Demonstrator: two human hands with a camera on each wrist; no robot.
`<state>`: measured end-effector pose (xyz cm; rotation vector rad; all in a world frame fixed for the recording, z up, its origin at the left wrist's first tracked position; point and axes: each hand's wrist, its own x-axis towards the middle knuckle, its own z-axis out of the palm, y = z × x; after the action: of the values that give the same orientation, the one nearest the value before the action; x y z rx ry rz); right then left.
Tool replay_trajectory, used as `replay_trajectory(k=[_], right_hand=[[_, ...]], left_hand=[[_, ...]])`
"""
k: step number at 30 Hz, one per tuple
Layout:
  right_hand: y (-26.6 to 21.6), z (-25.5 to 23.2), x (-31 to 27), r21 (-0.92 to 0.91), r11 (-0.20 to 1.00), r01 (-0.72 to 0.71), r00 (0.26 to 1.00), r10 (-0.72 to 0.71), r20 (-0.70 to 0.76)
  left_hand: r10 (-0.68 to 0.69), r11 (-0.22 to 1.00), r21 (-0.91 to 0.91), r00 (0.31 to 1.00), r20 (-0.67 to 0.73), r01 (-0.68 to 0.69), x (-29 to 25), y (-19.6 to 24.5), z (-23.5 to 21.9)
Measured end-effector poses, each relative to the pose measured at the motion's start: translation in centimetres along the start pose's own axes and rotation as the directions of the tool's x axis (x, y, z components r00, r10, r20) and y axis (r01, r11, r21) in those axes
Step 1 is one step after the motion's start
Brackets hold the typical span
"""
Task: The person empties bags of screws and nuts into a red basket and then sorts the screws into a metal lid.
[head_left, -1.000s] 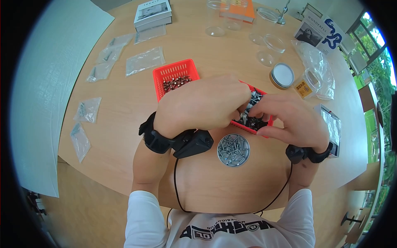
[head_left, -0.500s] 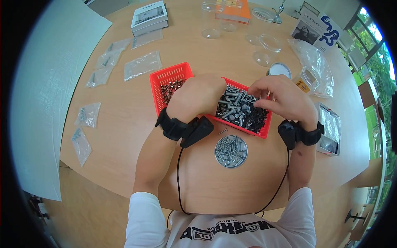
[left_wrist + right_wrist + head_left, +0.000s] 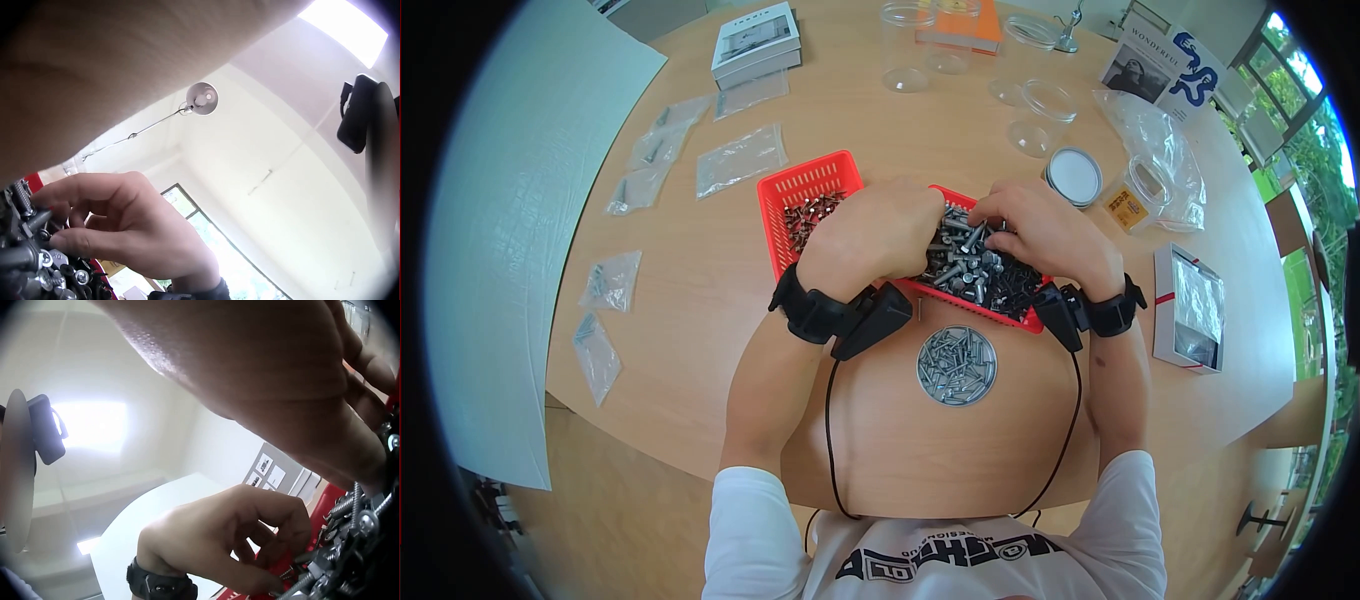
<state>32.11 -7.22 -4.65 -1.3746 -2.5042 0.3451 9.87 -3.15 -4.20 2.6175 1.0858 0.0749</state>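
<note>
In the head view, a red plastic basket [image 3: 970, 306] holds silver bolts [image 3: 965, 262] and black screws [image 3: 1012, 285]. My left hand [image 3: 875, 235] reaches over its left part, its fingertips hidden there; the right wrist view has that hand [image 3: 231, 534] with thumb and forefinger bent down at the bolts. I cannot tell whether it pinches one. From the right, my right hand [image 3: 1045, 230] touches the bolts, thumb and forefinger apart, as the left wrist view of this hand [image 3: 140, 228] also has it. One loose screw [image 3: 919, 308] lies before the basket, near a round dish [image 3: 996, 368] of small silver screws.
Left of the bolts, another red basket [image 3: 770, 220] holds copper-coloured screws. Clear plastic bags [image 3: 742, 160] lie on the left. Behind are clear jars [image 3: 1040, 120], a round tin [image 3: 1075, 178] and books [image 3: 755, 45]. A white box [image 3: 1190, 310] stands at the right.
My left hand has moved left, uncovering the bolts. My right hand drew back, then came left again to the bolts. The loose screw has turned and shifted left since half a second ago.
</note>
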Motion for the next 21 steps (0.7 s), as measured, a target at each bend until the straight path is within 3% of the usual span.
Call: replay_trajectory(k=[2, 5, 12, 17, 21], right_hand=[[0.1, -0.1, 0.1, 0.009, 1.0, -0.006, 1.0, 0.006, 0.007], [0.3, 0.0, 0.2, 0.001, 1.0, -0.014, 1.0, 0.014, 0.01], [0.0, -0.6, 0.5, 0.045, 0.999, 0.004, 0.998, -0.001, -0.067], [-1.6, -2.3, 0.2, 0.142, 0.988, -0.064, 0.994, 0.076, -0.079], [-2.6, -3.7, -0.7, 0.214, 0.977, -0.015, 0.995, 0.036, -0.098]], left_hand=[[0.019, 1.0, -0.001, 0.999, -0.051, -0.019, -0.1, -0.1, -0.3], [0.087, 0.996, -0.007, 0.996, -0.018, -0.087, -0.3, -0.4, -1.1], [0.119, 0.986, -0.092, 0.977, -0.178, -0.137, -1.5, -0.4, -2.4], [0.187, 0.966, -0.133, 0.954, -0.235, -0.222, -2.6, 0.3, -2.8], [0.254, 0.937, -0.23, 0.965, -0.064, -0.262, -3.0, 2.1, -3.5]])
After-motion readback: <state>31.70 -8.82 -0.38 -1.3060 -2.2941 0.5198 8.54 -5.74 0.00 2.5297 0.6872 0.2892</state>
